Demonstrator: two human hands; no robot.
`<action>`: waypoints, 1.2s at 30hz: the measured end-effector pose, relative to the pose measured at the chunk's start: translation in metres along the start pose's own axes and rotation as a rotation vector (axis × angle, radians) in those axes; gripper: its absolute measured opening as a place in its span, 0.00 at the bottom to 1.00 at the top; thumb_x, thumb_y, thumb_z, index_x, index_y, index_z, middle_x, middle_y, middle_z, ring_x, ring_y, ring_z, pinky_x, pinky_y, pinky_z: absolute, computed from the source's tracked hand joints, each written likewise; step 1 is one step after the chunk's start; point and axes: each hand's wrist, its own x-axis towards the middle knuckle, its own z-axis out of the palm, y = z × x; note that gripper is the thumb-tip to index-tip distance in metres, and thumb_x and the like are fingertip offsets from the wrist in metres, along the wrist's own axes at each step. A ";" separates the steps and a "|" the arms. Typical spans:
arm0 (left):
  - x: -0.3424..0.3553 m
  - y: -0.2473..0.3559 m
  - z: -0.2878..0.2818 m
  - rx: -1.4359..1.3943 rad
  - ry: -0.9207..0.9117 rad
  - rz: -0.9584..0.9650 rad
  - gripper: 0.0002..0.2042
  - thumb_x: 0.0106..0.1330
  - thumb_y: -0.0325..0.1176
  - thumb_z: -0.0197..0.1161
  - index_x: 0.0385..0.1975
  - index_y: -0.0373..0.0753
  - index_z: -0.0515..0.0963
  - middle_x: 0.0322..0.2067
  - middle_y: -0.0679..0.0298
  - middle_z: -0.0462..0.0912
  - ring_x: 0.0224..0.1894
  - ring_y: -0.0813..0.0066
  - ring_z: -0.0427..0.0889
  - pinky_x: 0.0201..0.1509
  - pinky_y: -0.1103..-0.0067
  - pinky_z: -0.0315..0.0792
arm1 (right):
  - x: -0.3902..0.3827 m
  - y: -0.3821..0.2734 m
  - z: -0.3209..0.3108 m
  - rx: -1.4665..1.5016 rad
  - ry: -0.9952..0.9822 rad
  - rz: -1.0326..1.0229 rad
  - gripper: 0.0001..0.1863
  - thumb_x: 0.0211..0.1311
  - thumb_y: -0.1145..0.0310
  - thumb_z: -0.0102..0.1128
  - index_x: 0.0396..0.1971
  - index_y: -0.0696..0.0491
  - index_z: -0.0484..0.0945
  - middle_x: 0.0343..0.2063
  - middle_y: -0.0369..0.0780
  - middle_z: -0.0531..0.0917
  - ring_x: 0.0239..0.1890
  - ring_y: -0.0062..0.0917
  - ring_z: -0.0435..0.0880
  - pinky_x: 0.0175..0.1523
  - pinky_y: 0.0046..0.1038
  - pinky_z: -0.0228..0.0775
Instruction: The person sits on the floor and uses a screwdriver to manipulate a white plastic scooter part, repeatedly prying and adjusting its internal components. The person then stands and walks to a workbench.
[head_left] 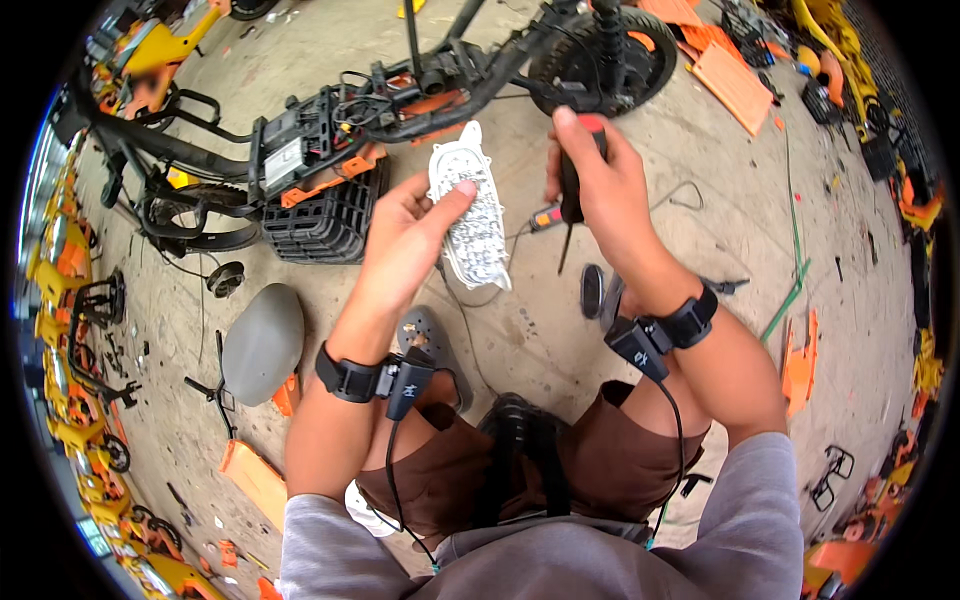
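Note:
My left hand (415,225) is closed on the edge of a long oval housing (476,225), white with a silvery, bumpy inner face and small lugs round its rim. The thumb presses on that face, and the housing is held up nearly upright. To its right, my right hand (603,175) grips a screwdriver (570,190) with a black and red handle. Its thin dark shaft points down toward the floor, apart from the housing. Below the hands, a small red and grey tool (546,218) lies on the concrete.
A stripped scooter frame (370,110) lies ahead, with a black basket (325,215) beneath and a wheel (640,60) at its right. A grey oval shell (263,343) rests on the left. Orange panels (733,87) and cables are scattered around; yellow scooters (75,370) line the left side.

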 end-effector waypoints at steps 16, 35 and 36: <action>-0.002 0.008 -0.010 -0.353 0.097 0.009 0.15 0.73 0.34 0.50 0.52 0.29 0.70 0.43 0.57 0.80 0.45 0.73 0.81 0.53 0.74 0.75 | -0.041 0.014 0.024 -0.711 -0.329 -0.475 0.36 0.43 0.65 0.74 0.57 0.52 0.73 0.41 0.41 0.76 0.40 0.31 0.81 0.42 0.29 0.75; -0.016 0.016 -0.016 -0.395 -0.279 0.193 0.37 0.59 0.16 0.61 0.68 0.35 0.52 0.60 0.46 0.68 0.62 0.58 0.71 0.66 0.64 0.66 | -0.041 0.003 0.016 -0.473 -0.375 -0.488 0.38 0.45 0.71 0.75 0.61 0.55 0.71 0.42 0.43 0.79 0.44 0.27 0.79 0.50 0.26 0.71; -0.016 0.015 -0.017 -0.389 -0.286 0.206 0.37 0.59 0.17 0.62 0.68 0.35 0.53 0.60 0.46 0.68 0.62 0.58 0.71 0.66 0.64 0.67 | -0.040 0.003 0.014 -0.471 -0.383 -0.508 0.38 0.46 0.70 0.75 0.61 0.55 0.70 0.42 0.43 0.79 0.44 0.27 0.80 0.49 0.26 0.71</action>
